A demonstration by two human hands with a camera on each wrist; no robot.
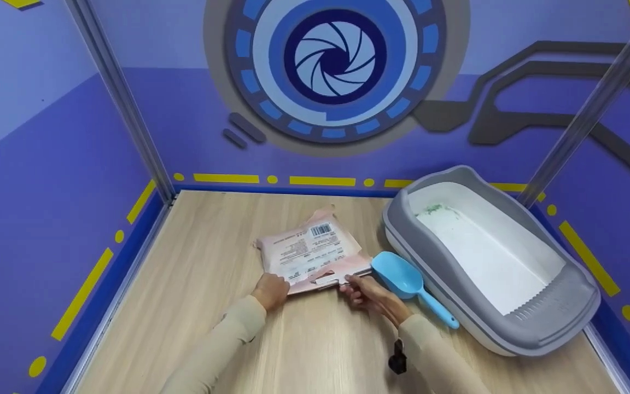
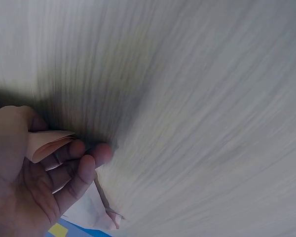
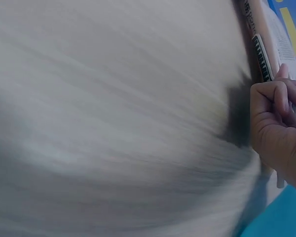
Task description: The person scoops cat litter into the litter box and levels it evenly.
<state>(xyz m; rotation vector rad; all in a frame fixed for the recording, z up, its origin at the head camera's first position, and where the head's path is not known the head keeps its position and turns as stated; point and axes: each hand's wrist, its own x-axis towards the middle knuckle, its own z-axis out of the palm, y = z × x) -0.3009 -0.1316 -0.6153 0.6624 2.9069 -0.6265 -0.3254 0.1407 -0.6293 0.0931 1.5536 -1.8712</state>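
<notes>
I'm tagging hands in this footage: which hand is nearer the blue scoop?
The right hand, at the near edge of the pink package and beside the blue scoop; the left hand pinches the package's near-left corner, farther from the scoop.

I see room for a hand over the wooden tabletop (image 1: 205, 246) left of the pink printed bag (image 1: 304, 249), and behind it toward the back wall (image 1: 184, 126). On the right, the light-blue scoop (image 1: 400, 273) blocks the way just beside the right hand (image 1: 372, 295), with the high-sided litter box (image 1: 558, 320) beyond; whether scoop and box touch, I can't quite tell.
</notes>
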